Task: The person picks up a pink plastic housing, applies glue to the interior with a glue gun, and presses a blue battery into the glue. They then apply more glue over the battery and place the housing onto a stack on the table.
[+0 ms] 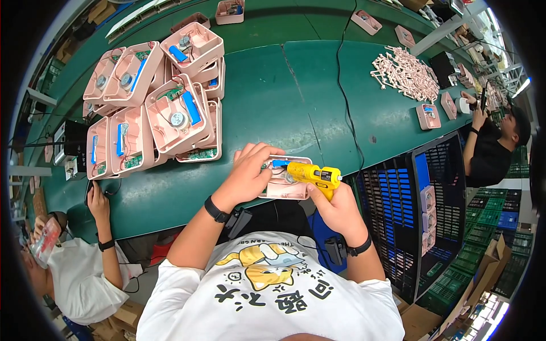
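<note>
A small pink plastic housing point(277, 191) lies at the table's front edge before me. A blue cylindrical battery point(280, 163) and a round metal part, half covered, are inside it. My left hand point(245, 175) grips the housing at its left side, fingers bent over the far rim and thumb toward the inside. In my right hand point(339, 209) is a yellow glue gun point(311, 174), fingers wrapped round its handle. The gun's front end points left over the housing. Its tip is too small to make out, so contact with the parts cannot be told.
Stacked pink housings point(177, 116) with batteries and wiring stand at left. A heap of small pink pieces point(405, 74) lies far right. A black cable point(341, 85) crosses the green table point(256, 113). Black crates point(392, 221) stand at right. Co-workers point(85, 273) sit left and far right.
</note>
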`<state>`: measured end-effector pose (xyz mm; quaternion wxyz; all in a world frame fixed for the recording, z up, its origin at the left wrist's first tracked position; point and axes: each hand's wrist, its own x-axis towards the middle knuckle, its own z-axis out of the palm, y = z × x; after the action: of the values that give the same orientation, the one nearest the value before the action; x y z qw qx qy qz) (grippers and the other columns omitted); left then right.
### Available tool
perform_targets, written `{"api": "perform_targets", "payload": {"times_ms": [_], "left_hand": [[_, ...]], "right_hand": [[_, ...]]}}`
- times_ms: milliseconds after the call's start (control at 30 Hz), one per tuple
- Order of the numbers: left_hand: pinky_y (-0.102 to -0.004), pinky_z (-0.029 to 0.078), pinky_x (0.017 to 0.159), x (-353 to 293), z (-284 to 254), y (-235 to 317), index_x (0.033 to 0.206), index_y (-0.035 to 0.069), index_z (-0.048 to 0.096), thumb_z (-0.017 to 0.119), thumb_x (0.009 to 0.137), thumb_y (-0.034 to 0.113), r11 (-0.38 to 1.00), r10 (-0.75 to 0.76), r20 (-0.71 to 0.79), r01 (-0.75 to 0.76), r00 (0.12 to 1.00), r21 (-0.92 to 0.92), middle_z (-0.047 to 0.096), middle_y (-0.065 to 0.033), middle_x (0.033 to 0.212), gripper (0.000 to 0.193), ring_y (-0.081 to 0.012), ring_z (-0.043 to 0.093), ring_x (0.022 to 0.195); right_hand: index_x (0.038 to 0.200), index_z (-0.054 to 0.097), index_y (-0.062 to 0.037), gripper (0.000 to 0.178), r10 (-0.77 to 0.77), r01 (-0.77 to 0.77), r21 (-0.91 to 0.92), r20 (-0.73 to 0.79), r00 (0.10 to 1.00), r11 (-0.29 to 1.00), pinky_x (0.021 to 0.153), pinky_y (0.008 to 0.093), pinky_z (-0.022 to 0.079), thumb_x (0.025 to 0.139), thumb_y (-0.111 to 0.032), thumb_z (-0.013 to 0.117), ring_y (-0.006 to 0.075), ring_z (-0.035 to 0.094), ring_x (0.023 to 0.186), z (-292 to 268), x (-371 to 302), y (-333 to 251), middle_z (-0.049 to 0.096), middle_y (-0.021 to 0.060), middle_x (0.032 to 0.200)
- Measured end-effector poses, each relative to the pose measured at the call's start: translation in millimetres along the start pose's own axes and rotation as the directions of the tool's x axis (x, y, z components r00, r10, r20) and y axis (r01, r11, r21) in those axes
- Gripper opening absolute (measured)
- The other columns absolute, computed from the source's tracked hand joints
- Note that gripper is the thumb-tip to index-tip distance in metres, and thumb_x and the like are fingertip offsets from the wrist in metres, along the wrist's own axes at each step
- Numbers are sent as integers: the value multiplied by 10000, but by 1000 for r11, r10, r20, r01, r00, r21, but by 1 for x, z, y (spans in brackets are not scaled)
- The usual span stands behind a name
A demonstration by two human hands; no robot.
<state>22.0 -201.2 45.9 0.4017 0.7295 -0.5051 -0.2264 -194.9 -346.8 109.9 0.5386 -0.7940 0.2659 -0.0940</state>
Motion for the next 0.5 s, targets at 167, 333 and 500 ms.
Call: {"api": "perform_targets", "payload": {"times_ms": [167,333,500], "left_hand": [[-418,382,1087,-2,-1,-2,1346,90,702,554,855,29,1000,1,-4,-1,1000,-26,673,-74,1267,516,-284,581,1243],[-451,479,1069,-26,-7,10,1334,18,690,559,908,28,998,-56,-96,60,994,37,673,-151,1268,445,-356,635,1199],[-448,595,911,7,-3,-8,1290,-28,710,598,985,61,996,-1,-27,-1,1000,-84,696,-212,1195,337,-393,717,1037]], "right_hand": [[1255,749,43,253,-27,27,-41,-19,999,999,765,335,594,1088,-140,699,190,752,819,3,7,-4,815,115,1027],[1290,738,22,284,-25,30,118,-45,999,993,633,285,559,1108,-185,674,134,701,701,-6,8,16,813,105,1034],[1272,680,22,319,56,119,384,-414,908,916,534,252,513,1161,-268,606,90,612,603,-75,44,85,793,108,1056]]}}
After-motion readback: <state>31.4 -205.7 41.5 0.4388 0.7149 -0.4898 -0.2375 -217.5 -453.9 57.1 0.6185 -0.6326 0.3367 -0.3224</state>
